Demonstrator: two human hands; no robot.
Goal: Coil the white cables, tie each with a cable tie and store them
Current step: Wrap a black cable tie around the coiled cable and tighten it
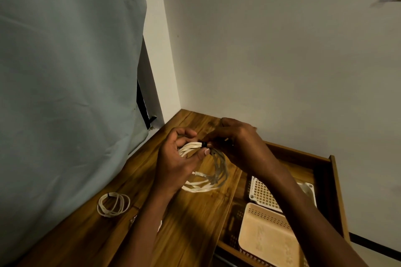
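White loops of coiled cable are hanging above the wooden tabletop, the left hand curling round the bundle while the right hand is pinching the black cable tie wrapped on it.

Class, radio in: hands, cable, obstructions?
Left hand grips white cable coil. Right hand pinches black cable tie round it. Second tied coil on tabletop. Nothing obstructing.

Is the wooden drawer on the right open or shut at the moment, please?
Open. The wooden drawer is pulled out from the desk, showing a white basket and a beige basket inside.
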